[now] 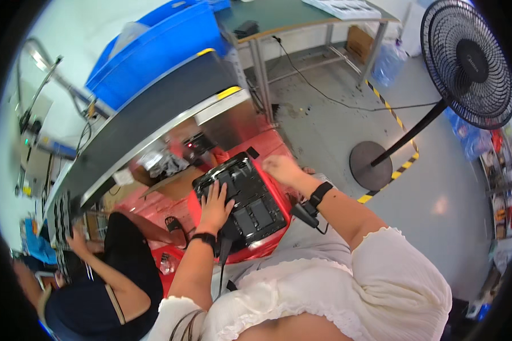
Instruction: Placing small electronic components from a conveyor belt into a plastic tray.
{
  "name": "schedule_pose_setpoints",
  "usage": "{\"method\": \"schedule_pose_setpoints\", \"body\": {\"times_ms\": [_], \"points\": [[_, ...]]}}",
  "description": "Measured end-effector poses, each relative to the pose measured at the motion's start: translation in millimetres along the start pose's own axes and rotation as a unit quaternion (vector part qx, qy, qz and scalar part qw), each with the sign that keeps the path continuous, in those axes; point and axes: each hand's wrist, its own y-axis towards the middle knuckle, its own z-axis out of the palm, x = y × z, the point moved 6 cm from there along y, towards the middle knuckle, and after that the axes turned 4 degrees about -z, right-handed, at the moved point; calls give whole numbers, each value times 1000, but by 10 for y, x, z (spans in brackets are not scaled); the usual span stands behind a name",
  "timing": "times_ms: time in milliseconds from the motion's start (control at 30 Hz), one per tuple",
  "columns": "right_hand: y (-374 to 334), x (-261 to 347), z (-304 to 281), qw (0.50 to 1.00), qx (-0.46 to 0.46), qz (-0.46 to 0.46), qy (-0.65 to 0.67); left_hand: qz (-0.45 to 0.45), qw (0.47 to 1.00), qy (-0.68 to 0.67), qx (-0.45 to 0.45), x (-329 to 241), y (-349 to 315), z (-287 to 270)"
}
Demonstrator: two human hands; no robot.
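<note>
A black tray-like panel [244,181] with several flat, dark rectangular sections lies in front of me on a red crate or stool [287,219]. Spread over the panel's left part is my left hand [213,207], its palm down and fingers apart, pressing nothing I can name besides the panel. Just off the panel's far right edge, my right hand [283,169] is raised with its fingers curled together. Whatever is in those fingers, if anything, is too small to tell. A small black piece [253,152] sits by the panel's far corner.
A dark conveyor belt [170,91] with a metal frame runs along the left, bearing a blue bin [159,48]. A co-worker [102,295] sits at my left, one hand by the belt. A black standing fan [469,62] and a green-topped table [279,17] stand beyond.
</note>
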Motion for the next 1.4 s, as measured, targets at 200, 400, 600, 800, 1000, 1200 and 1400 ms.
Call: {"method": "schedule_pose_setpoints", "body": {"times_ms": [200,400,600,800,1000,1200,1400], "points": [[451,-2098,-662,965,-115,177,-153,-18,999,-4,32,-157,-19,78],[1427,-2940,591,935,167,181,-255,-84,991,15,102,-191,-115,-8],[2060,-3748,1800,933,164,128,-295,-105,976,80,176,171,-62,318],[2550,-4045,2081,926,72,261,-264,-146,942,167,250,611,-87,114],[2475,-4483,1841,963,27,216,-159,-149,938,138,282,736,-255,78],[1973,-3334,410,892,212,262,302,-230,923,60,302,174,-214,121],[898,-1460,-1081,793,195,199,542,-93,978,39,180,-159,-29,125]]}}
